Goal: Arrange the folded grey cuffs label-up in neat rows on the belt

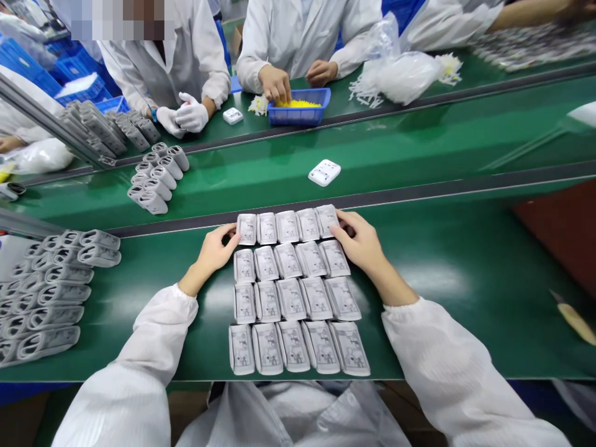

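Pale grey plastic casings with dark markings on their faces lie in several neat rows on the green table in front of me. My left hand (217,247) grips the left end of the farthest row of casings (285,227), thumb on the near side of the end casing. At the other end, my right hand (357,239) holds the last casing, its thumb resting on the face and the fingers behind it. The row is squeezed between both hands. Closer to my body sit the other rows of casings (292,299), touched by neither hand.
Stacked grey open-ended casings (53,292) stand at left, with more casings (158,177) on the belt (242,180). A white flat part (325,172) lies on the belt. Across it, co-workers sit by a blue bin (298,115) of yellow pieces. A wooden-handled tool (576,323) lies right.
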{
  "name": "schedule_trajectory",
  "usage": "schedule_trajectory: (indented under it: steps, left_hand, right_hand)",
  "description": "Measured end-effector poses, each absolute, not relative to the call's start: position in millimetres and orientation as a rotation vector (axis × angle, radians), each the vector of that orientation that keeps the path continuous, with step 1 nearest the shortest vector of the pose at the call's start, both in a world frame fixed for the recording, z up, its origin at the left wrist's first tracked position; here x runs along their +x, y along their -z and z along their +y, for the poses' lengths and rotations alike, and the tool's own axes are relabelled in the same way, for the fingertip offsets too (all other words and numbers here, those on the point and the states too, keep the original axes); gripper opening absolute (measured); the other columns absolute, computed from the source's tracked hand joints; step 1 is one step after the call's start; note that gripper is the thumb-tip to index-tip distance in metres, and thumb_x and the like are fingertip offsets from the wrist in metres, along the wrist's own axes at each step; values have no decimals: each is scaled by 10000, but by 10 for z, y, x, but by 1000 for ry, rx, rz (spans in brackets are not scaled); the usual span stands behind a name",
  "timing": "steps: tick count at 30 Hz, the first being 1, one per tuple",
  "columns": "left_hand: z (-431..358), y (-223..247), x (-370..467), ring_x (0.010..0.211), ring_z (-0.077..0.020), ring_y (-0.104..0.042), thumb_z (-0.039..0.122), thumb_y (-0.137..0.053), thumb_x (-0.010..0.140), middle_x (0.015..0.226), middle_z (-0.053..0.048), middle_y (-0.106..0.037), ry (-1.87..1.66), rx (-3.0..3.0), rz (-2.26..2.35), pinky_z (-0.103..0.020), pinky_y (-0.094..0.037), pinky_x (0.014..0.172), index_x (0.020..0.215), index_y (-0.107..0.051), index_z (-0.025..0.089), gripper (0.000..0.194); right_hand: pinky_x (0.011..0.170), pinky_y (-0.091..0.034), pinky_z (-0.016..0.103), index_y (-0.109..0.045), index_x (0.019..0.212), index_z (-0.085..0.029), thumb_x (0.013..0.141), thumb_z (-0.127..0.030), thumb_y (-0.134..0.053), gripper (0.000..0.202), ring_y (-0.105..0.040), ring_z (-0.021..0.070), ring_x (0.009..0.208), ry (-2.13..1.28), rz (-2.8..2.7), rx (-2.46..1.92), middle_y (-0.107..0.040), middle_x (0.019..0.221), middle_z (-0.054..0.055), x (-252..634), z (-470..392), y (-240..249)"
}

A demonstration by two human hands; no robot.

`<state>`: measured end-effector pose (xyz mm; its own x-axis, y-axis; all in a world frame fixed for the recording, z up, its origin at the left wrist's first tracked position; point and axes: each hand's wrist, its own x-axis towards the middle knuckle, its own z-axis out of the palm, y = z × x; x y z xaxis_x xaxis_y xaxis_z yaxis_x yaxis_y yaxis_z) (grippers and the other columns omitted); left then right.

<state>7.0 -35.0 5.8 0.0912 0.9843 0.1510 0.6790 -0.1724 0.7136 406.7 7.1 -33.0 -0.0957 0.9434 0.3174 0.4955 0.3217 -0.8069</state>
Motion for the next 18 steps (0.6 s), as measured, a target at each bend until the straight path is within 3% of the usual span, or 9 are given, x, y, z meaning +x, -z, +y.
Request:
schedule_trajectory:
  steps: [3,9,12,15,18]
  left_hand:
    - [-304,21,42,1147,-285,-835,405,-658,995,1306,-126,-859,-940,1765,1569,-409,-667,1022,1422,-762,186,491]
    - [-305,5,49,1204,-291,-832,327,-630,951,1276,-107,-872,-997,1679,1541,-416,-659,1088,1231,-851,186,384]
    - [-323,-37,87,1087,-264,-846,315,-683,911,1215,-100,-883,-996,1657,1530,-370,-661,968,1253,-847,186,401]
    - [-330,-61,104,928,-230,-826,339,-759,859,1052,-89,-889,-1002,1637,1561,-310,-591,768,1238,-844,182,419]
    - [-327,-74,105,850,-207,-791,362,-799,835,951,-79,-873,-1024,1621,1576,-299,-532,713,1187,-843,179,399]
  right_hand:
    - [750,-583,408,-734,1497,-210,992,-487,-689,578,-699,243,836,-683,-1693,-1267,-784,1175,122,4085,53,365]
    - [853,-642,451,-727,1529,-226,1037,-504,-641,572,-766,288,932,-702,-1754,-1346,-832,1215,122,4078,19,345]
    - [899,-660,461,-718,1546,-236,1040,-483,-640,569,-791,293,982,-737,-1734,-1354,-834,1322,116,4082,0,328]
    - [880,-663,461,-722,1543,-233,1029,-493,-655,580,-787,289,955,-734,-1730,-1353,-849,1276,114,4099,-6,330]
    - [853,-654,457,-723,1542,-239,1025,-509,-665,587,-774,284,925,-725,-1737,-1355,-856,1212,108,4116,-5,342]
